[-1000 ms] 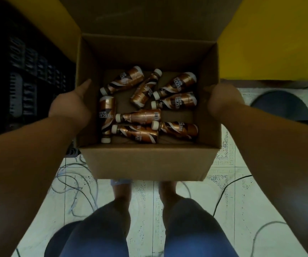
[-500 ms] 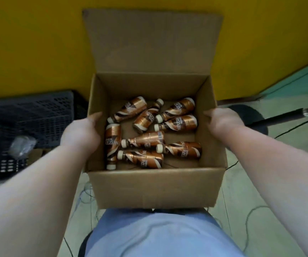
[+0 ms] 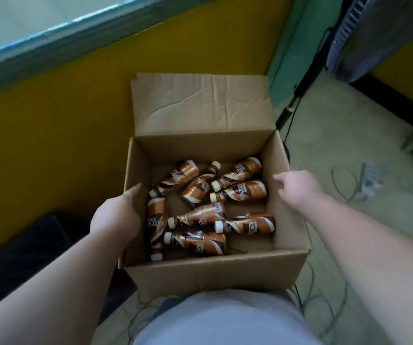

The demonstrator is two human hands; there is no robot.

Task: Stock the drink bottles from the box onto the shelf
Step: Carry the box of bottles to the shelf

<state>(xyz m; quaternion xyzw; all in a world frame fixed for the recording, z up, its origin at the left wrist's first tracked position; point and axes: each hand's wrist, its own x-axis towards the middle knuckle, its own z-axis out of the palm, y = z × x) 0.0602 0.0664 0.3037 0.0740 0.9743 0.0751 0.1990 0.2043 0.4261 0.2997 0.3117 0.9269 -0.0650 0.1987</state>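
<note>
An open cardboard box is carried against my body, its far flap standing up. Several brown and copper drink bottles with white caps lie on their sides inside it. My left hand grips the box's left wall, thumb over the rim. Over on the right wall, my right hand holds the outside, thumb at the top edge. No shelf is in view.
A yellow wall rises just behind the box, with a window ledge above it. A dark crate sits low at the left. A black pole, loose cables and a grey appliance stand on the floor at the right.
The box has been lifted from the floor up to my body, and my view has turned to the right; the dark crate has slid to the lower left. Both hands keep their grip.
</note>
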